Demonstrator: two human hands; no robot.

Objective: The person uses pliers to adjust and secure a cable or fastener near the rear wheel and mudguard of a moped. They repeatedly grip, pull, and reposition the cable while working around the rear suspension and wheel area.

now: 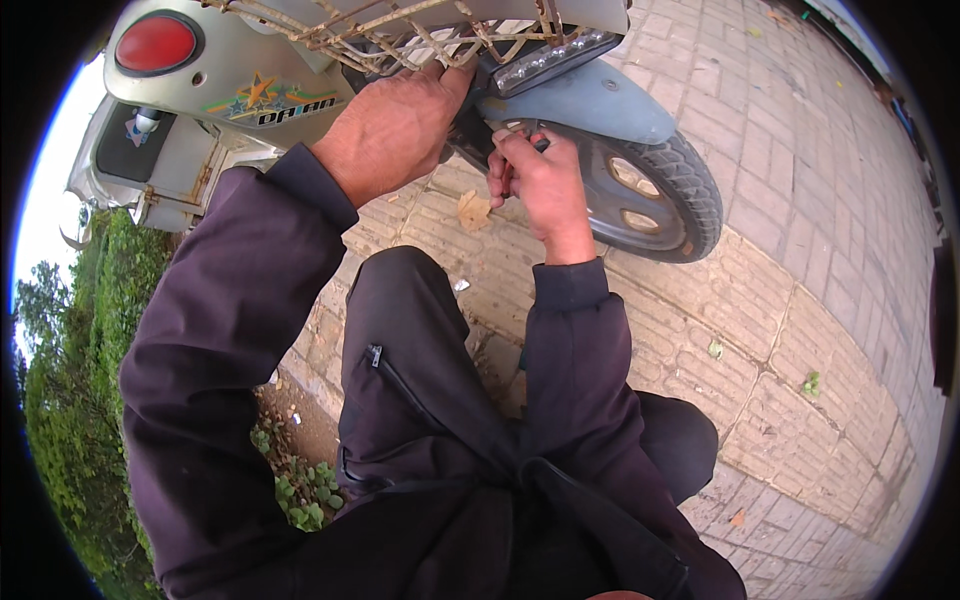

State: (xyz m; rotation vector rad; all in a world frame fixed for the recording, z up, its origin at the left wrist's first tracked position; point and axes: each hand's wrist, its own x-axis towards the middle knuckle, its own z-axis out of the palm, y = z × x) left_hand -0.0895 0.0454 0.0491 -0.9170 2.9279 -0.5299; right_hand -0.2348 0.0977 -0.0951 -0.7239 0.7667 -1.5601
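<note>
Basket (335, 40) wires hide the fingertips of our half-curled left hand (395, 130); its hold we cannot tell. Rightward, our right hand (545, 175) is closed on a tool (541, 145) beside the wheel (692, 190); we judge it light, stiff, best pinched mid-length. From left: one reflector (157, 43), one basket, one tool, one lamp (553, 64), one wheel.

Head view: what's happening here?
A person works bare-handed at the front of a pale scooter on brick pavement. The left hand reaches in by the rusty wire basket, fingertips partly hidden. The right hand grips a small dark object beside the front wheel; what it is can't be told.
</note>
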